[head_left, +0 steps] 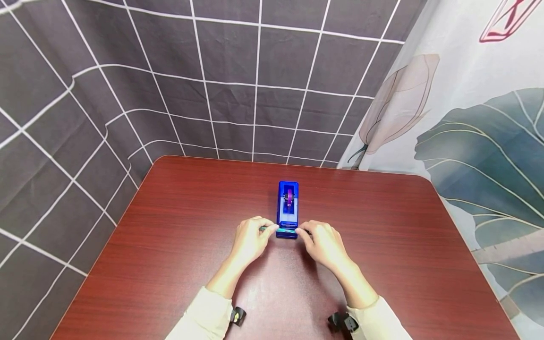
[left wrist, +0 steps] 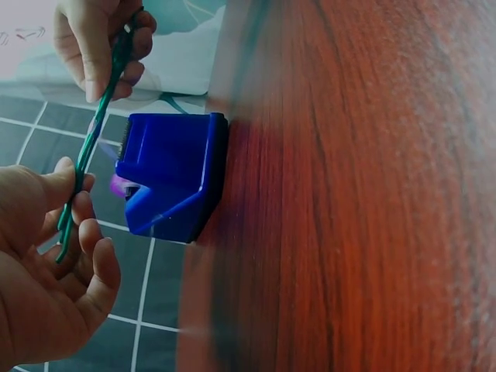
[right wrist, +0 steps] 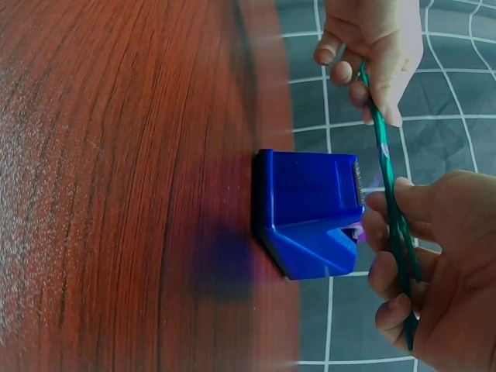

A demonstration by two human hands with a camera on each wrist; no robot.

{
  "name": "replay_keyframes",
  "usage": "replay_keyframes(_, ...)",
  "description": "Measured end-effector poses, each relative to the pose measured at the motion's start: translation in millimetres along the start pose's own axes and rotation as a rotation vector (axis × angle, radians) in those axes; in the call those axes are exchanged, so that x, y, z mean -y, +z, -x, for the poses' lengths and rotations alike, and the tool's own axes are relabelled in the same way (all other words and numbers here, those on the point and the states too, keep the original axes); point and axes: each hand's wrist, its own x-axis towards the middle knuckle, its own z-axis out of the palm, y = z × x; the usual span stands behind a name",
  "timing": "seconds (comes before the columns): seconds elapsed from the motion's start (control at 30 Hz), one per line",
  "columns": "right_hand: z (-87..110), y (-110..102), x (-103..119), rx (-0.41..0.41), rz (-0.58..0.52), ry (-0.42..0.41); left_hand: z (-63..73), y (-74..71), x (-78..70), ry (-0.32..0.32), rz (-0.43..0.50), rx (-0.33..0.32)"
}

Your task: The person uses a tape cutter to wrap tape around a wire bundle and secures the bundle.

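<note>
A thin bundle of green strands (head_left: 286,231) stretches between my two hands, over the near end of a blue tape dispenser (head_left: 288,186). My left hand (head_left: 250,240) pinches its left end between thumb and fingers. The right end is pinched by my right hand (head_left: 325,243) in the same way. In the right wrist view a small pale purplish patch (right wrist: 384,149) shows on the bundle's middle. The dispenser holds a purple tape roll (head_left: 290,197), and its toothed cutter (right wrist: 358,184) faces up just below the strands.
The dispenser stands on a reddish-brown wooden table (head_left: 191,198). Behind and to the left hangs a dark grey curtain (head_left: 225,56) with white grid lines. A white curtain with leaf prints (head_left: 476,141) hangs at the right. Dark wrist mounts (head_left: 239,316) sit by both sleeves.
</note>
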Motion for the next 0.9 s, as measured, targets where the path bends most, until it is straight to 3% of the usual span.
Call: replay_keyframes(0.9, 2.1, 4.7, -3.8, -0.038, -0.035, 0.036, 0.2, 1.9, 2.3, 0.003, 0.006, -0.01)
